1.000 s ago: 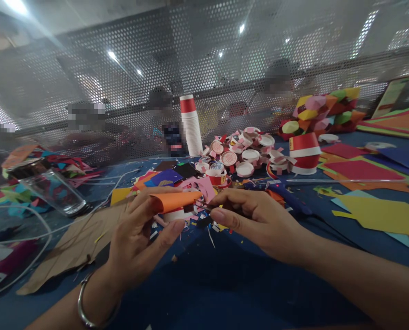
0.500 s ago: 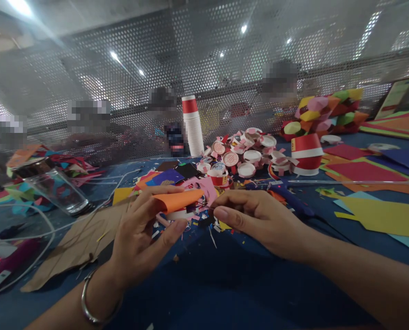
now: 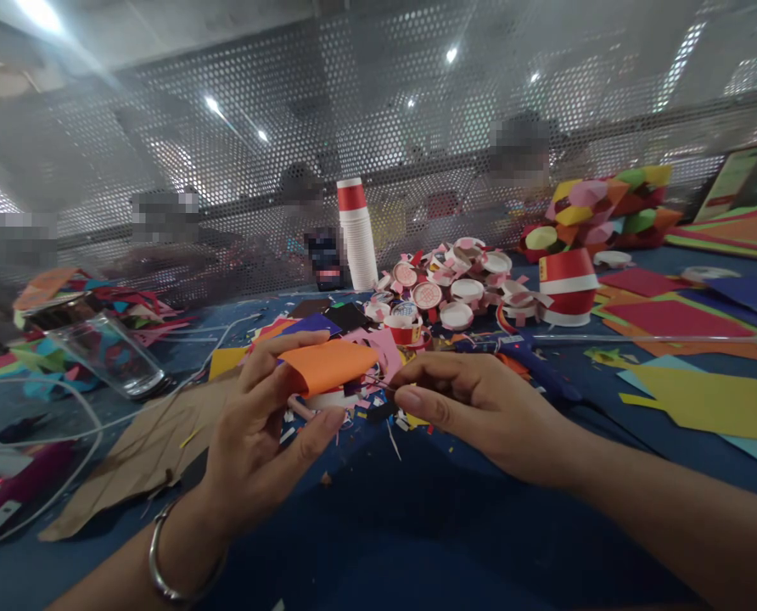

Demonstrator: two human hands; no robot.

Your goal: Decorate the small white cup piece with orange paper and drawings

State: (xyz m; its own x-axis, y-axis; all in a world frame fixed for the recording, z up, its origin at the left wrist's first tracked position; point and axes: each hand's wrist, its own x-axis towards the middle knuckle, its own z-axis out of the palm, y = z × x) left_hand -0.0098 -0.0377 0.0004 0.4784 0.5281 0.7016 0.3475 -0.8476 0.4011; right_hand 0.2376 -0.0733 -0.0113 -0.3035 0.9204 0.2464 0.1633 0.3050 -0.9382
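A curled sheet of orange paper (image 3: pixel 331 367) rests against the bent fingers of my left hand (image 3: pixel 260 433), which hold its left end; the thumb stands apart below it. At the paper's right tip, the thumb and forefinger of my right hand (image 3: pixel 473 407) are pinched on a thin, thread-like piece (image 3: pixel 378 382) that reaches to the paper; its kind is too small to make out. Beneath both hands lie paper scraps, with a pink paper piece (image 3: pixel 382 348) just behind the orange sheet.
A pile of cut paper-cup bottoms (image 3: pixel 458 288), a tall cup stack (image 3: pixel 358 242) and a red-and-white cup (image 3: pixel 568 288) stand behind. Right lie a blue glue gun (image 3: pixel 544 365) and yellow paper (image 3: pixel 715 399). Left are cardboard (image 3: pixel 142 450), a glass bottle (image 3: pixel 108 348) and cables.
The orange paper has bulged and turned slightly, showing more of its face. Both hands stay in nearly the same place.
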